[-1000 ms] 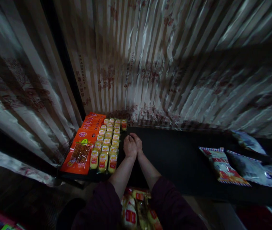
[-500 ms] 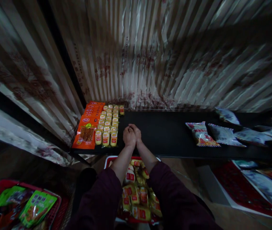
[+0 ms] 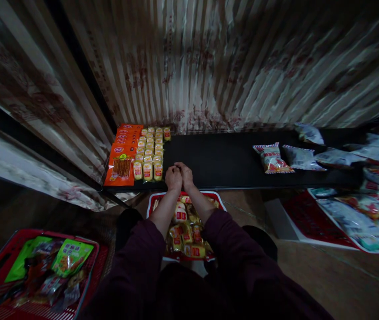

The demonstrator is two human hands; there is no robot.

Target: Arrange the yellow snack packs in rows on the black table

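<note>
Lying left of the hands (image 3: 173, 179) are cakes (image 3: 148, 152), seemingly.

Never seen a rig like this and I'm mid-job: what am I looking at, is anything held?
No robot here: a camera worn on a person's head looks forward and down. The left hand and right hand are together over the front of a black shelf; whether they hold anything is hidden. On the shelf, orange packets and rows of small yellow packs lie just left of the hands; snack bags lie farther off to the right. Under the forearms is a red basket with more wrapped packs.
</note>
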